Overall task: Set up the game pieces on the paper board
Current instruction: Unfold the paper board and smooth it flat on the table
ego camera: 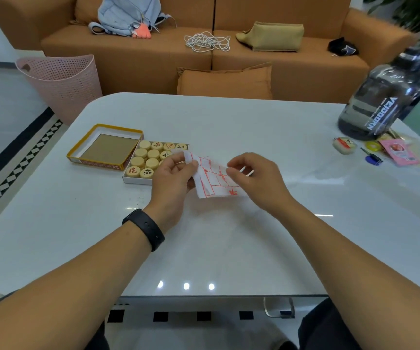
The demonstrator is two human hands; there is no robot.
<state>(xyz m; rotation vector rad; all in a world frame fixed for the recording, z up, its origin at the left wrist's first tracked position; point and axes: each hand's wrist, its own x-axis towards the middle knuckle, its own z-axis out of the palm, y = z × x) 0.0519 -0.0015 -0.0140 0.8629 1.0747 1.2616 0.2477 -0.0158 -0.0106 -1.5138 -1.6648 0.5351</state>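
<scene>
A folded white paper board (215,179) with red printed lines is held above the white table (229,236). My left hand (173,183) pinches its left edge and my right hand (257,179) pinches its right edge, so the sheet is partly spread between them. Just left of my left hand stands a shallow box (138,181) filled with several round wooden game pieces (148,157) marked in red and black. My left hand hides the box's right part.
The box's yellow-rimmed lid (105,147) lies open side up beside the pieces. A large dark bottle (378,102), a small tin (344,145), a blue pen (373,157) and a pink packet (401,152) sit at the table's right. A pink basket (62,82) and orange sofa (204,46) stand beyond.
</scene>
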